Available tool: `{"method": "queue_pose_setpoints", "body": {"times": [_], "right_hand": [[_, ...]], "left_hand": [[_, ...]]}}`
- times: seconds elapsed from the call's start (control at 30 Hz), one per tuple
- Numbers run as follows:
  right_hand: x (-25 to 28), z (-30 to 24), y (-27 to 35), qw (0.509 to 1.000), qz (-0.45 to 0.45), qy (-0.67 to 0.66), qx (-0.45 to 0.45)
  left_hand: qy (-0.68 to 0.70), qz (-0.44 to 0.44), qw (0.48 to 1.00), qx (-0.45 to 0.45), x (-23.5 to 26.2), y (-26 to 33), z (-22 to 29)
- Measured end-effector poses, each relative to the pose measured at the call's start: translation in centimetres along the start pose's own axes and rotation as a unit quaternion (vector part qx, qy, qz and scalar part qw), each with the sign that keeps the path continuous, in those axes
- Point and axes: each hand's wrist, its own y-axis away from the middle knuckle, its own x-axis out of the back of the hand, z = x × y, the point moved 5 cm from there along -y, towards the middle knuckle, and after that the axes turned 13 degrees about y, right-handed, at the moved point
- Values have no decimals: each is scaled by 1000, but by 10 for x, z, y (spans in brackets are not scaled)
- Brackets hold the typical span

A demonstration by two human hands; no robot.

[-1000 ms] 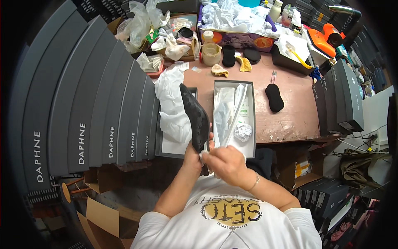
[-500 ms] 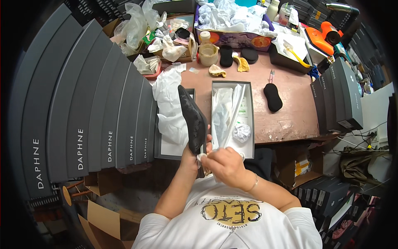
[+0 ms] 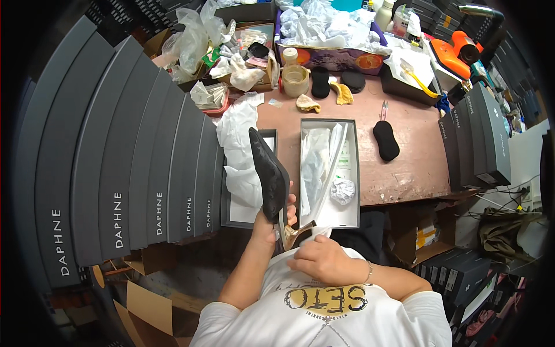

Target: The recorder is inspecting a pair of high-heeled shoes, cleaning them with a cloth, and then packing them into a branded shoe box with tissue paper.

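Observation:
My left hand (image 3: 265, 230) is wrapped round a black pointed-toe heeled shoe (image 3: 269, 176), held upright with its toe away from me. Its shiny gold heel part (image 3: 293, 234) sticks out toward my right hand (image 3: 325, 261). A white cloth or tissue (image 3: 321, 232) is pinched in my right hand, close to the heel's end. Just beyond stands an open shoe box (image 3: 356, 179) holding a wrapped item, white paper and a crumpled paper ball (image 3: 343, 191). Left of it, partly behind the shoe, another open box (image 3: 243, 216) has white tissue paper (image 3: 240, 130) spilling over it.
Tall stacks of dark shoe boxes (image 3: 87, 162) line the left; more (image 3: 485, 139) stand right. On the table (image 3: 410, 173) lie a black oval pad (image 3: 386, 140), pink-handled snips (image 3: 384, 110), yellow sponges (image 3: 343, 93) and a jar (image 3: 295, 80). A paper-filled carton (image 3: 329, 58) is behind.
My right hand has moved down and right with the white cloth, away from my left hand, and the gold heel now shows. The shoe remains in my left hand.

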Motion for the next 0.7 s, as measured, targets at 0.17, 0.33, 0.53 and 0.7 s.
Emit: {"method": "queue_pose_setpoints", "body": {"times": [0.17, 0.33, 0.53, 0.7], "right_hand": [[43, 51, 5, 975, 23, -161, -150], [100, 130, -14, 965, 127, -69, -218], [117, 273, -53, 907, 325, 83, -257], [51, 277, -54, 941, 18, 178, -288]], "left_hand": [[11, 35, 999, 3, 4, -7, 1], [-26, 86, 995, -44, -19, 4, 7], [23, 32, 999, 5, -21, 18, 6], [-90, 52, 994, -40, -1, 26, 12]]}}
